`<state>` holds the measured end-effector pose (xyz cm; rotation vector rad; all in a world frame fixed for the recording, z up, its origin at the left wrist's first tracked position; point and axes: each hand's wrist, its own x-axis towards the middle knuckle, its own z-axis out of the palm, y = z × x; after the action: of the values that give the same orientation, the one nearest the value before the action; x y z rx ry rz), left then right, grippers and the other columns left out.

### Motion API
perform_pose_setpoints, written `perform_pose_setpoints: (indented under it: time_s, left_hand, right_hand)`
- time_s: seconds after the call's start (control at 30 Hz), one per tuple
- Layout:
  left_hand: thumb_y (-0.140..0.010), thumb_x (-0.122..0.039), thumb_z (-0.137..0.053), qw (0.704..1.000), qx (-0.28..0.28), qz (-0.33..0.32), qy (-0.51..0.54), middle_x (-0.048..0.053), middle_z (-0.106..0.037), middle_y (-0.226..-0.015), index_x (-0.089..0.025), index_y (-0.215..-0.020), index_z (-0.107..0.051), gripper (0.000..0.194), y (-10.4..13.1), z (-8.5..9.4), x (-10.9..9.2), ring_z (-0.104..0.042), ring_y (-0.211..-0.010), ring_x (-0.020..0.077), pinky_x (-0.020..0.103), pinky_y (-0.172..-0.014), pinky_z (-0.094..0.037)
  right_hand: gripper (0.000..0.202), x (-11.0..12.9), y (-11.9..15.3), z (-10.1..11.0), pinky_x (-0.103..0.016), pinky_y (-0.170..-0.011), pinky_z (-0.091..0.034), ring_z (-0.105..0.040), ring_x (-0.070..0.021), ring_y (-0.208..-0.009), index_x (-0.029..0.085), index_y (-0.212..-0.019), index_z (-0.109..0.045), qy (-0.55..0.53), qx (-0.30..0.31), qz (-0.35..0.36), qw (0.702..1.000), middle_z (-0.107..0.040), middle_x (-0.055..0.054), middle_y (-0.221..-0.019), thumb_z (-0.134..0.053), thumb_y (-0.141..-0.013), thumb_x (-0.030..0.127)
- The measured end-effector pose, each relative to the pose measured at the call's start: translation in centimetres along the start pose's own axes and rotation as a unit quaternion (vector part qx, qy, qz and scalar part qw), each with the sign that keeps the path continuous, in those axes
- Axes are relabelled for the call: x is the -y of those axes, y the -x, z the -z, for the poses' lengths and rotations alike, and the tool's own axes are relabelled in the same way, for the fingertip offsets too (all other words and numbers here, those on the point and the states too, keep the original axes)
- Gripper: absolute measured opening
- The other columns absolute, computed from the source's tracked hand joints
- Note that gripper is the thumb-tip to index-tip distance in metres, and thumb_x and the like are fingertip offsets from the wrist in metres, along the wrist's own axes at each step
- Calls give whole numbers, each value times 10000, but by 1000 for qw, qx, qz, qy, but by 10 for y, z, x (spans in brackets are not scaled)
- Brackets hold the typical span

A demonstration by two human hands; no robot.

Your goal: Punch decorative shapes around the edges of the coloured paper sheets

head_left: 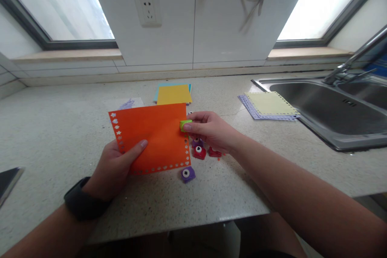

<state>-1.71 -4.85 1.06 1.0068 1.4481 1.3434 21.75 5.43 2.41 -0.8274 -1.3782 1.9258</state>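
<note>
An orange sheet (154,135) is held above the counter, with small shapes cut along its left, bottom and lower right edges. My left hand (121,161) grips its lower left part, thumb on top. Between the thumb and fingers of my right hand (205,127) is a green punch (185,125), placed at the sheet's right edge. Below my right hand lie a red punch (199,152), another red one (215,152) and a purple one (197,142), partly covered. Nearer the front, a purple punch (188,174) sits just below the sheet's lower right corner.
Yellow paper (174,94) lies on blue sheets at the back. Pale yellow and lilac sheets with punched edges (270,103) rest beside the steel sink (326,109). A white paper with purple marks (131,103) is partly behind the orange sheet. A dark-edged object (10,181) is far left.
</note>
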Motion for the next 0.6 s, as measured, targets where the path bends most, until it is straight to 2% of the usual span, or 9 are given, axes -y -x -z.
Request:
perform_pose_setpoints:
  time_s: [0.17, 0.37, 0.6]
  left_hand:
    - [-764, -373, -824, 1000, 0, 2, 15, 97, -786, -1142, -179, -1134, -753, 423, 0, 0, 0, -766, -964, 304, 396, -828, -652]
    - [-773, -365, -823, 1000, 4, 3, 19, 83, -783, -1153, -192, -1132, -756, 405, 0, 0, 1, -765, -972, 293, 378, -837, -650]
    - [-773, -362, -828, 1000, -1, 7, 21, 73, -787, -1140, -190, -1146, -746, 419, 1, 0, 0, -762, -979, 286, 399, -892, -634]
  right_hand:
    - [323, 1, 1, 0, -247, -480, -430, -531, -96, -540, 207, -888, -760, 10, 5, 5, 1000, -716, -32, -794, -896, -667, 400]
    - [326, -3, -1, 1, -238, -410, -327, -429, -83, -479, 195, -863, -762, 53, -19, 30, 998, -591, 12, -624, -868, -702, 458]
    - [358, -3, 0, -1, -233, -384, -286, -413, -83, -454, 182, -835, -739, 64, -26, 34, 997, -535, 28, -566, -855, -703, 493]
